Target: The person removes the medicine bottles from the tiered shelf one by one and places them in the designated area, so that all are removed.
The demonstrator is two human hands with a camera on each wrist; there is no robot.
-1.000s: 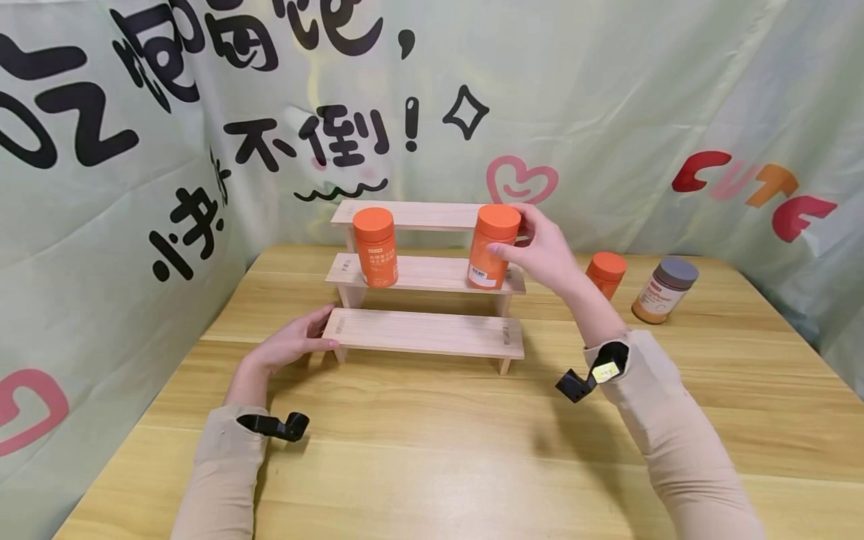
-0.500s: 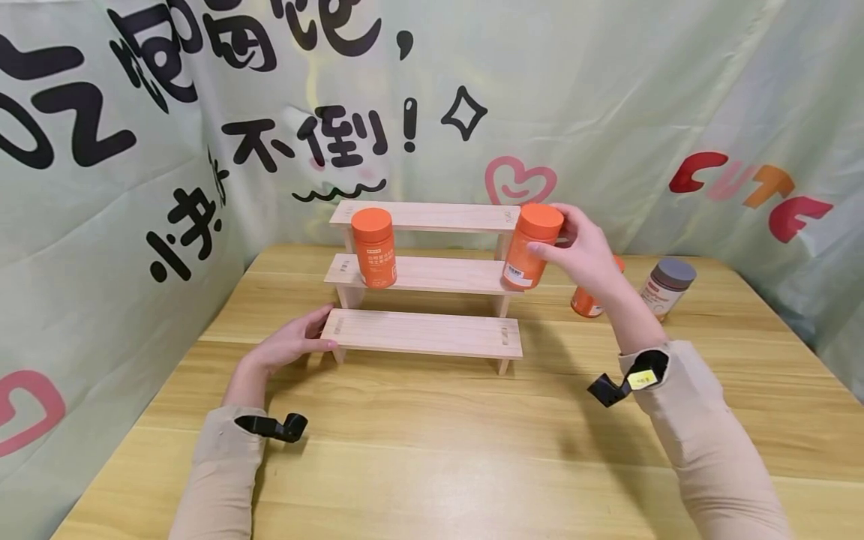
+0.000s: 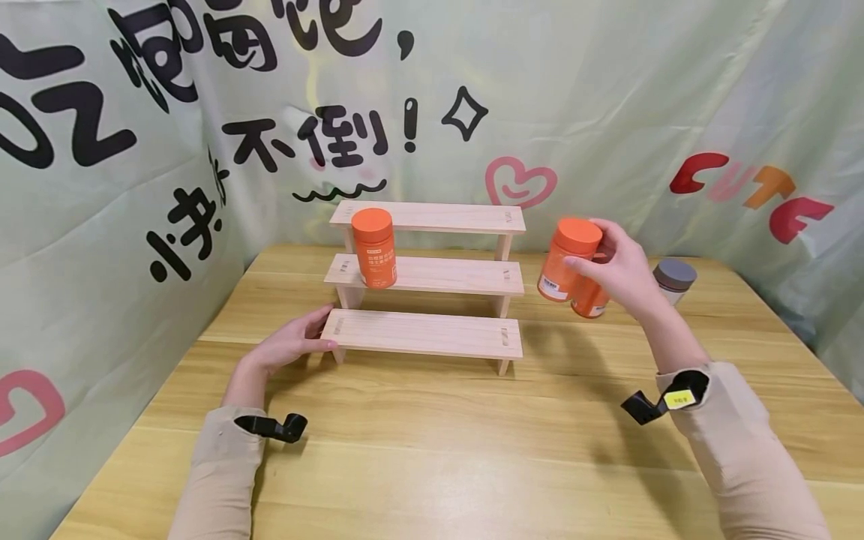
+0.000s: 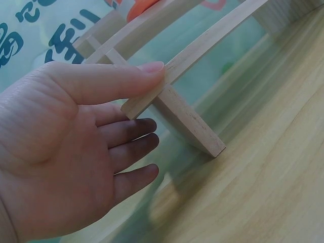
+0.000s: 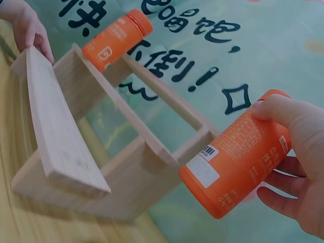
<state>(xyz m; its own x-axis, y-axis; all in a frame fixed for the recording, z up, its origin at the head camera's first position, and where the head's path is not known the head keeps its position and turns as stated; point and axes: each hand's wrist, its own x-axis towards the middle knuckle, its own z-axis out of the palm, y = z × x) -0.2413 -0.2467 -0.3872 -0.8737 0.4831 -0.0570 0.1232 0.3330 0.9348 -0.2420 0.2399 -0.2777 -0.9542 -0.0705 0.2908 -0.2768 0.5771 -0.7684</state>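
Note:
My right hand [image 3: 624,268] grips an orange bottle [image 3: 568,259] with an orange lid. It holds this bottle in the air, slightly tilted, to the right of a three-step wooden shelf [image 3: 425,331]. In the right wrist view, a white sticker and barcode show on the held bottle [image 5: 235,157]. My left hand [image 3: 292,343] holds the left end of the lowest step; in the left wrist view its thumb lies on top of the board [image 4: 202,45], with the fingers below and behind it. Another orange bottle [image 3: 375,251] stands upright on the left of the middle step.
Behind the held bottle, a smaller orange bottle [image 3: 591,298] on the wooden table [image 3: 432,450] is partly hidden. A grey-lidded bottle [image 3: 675,276] stands further right, partly covered by my right hand. A printed cloth [image 3: 607,112] hangs behind the table.
My right hand has carried the orange bottle rightward, from in front of the shelf's right part to beyond its right end. My left hand has stayed at the lowest step.

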